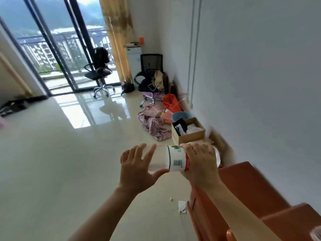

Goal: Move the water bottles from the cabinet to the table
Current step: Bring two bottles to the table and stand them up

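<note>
The bottle (175, 159) lay sideways, left hand (135, 168) curled round its clear end, right hand (199, 161) gripping the label band; it looked light, thin-walled and slick, best held mid-body.

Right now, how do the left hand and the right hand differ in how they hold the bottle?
The left hand takes the bottle at its clear part; the right hand covers its label end. The left hand's fingers are spread apart; the right hand's lie close together. Both hold the same bottle, lying sideways.
</note>
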